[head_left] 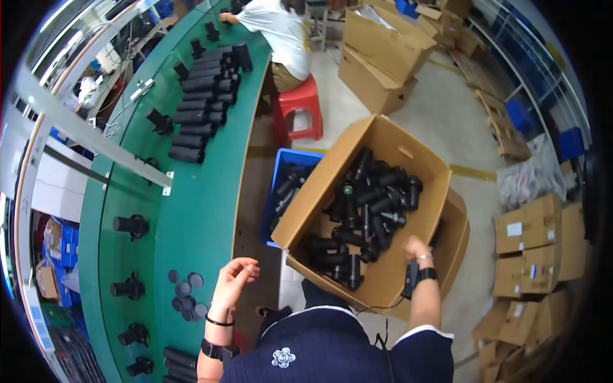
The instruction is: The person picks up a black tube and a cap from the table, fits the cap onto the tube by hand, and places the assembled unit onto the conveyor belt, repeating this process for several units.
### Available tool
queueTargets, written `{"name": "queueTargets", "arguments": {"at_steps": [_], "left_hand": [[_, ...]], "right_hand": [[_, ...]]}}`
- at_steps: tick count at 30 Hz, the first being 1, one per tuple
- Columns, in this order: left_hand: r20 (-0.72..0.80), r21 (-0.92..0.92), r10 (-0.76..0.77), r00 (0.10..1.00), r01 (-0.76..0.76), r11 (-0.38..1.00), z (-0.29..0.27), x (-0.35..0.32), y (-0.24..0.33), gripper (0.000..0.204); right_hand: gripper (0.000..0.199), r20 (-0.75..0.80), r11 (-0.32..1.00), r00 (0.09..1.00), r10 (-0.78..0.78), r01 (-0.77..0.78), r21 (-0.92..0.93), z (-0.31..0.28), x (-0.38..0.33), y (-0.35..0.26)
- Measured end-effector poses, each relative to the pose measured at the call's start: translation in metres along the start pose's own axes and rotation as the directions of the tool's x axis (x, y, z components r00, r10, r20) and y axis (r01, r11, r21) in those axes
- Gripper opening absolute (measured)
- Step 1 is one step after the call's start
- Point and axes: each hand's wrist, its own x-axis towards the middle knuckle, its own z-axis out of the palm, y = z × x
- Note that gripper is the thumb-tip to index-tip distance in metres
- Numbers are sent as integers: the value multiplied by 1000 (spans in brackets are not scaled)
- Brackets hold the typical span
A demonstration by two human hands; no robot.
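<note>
My left hand [235, 281] is raised beside the green table's edge, fingers loosely bent and thumb apart, with nothing visible in it. At the right wall of an open cardboard box [418, 156], my right hand [416, 247] has its fingers curled in. Whether it grips the rim or a small thing is hidden. Inside the box lies a jumbled heap of black cylindrical parts [367, 220], several with wider collars. One part [348, 189] shows a greenish end. Black round discs [185, 295] lie loose on the table near my left hand.
Along the green table [201, 217] stand black fixtures [131, 226] and rows of black tubes [201, 102]. A blue bin [279, 175] of black parts sits between table and box. Ahead, a person [281, 32] sits on a red stool [299, 105]. Cartons [530, 236] are stacked at right.
</note>
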Motion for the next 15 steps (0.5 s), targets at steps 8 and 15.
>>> {"name": "queueTargets", "arguments": {"at_steps": [8, 15], "left_hand": [[51, 148, -181, 982, 171, 974, 40, 38, -20, 15], [22, 247, -324, 946, 309, 919, 24, 40, -60, 19]], "right_hand": [[17, -342, 725, 931, 128, -323, -608, 13, 109, 39], [39, -131, 64, 987, -91, -126, -990, 55, 180, 57]]}}
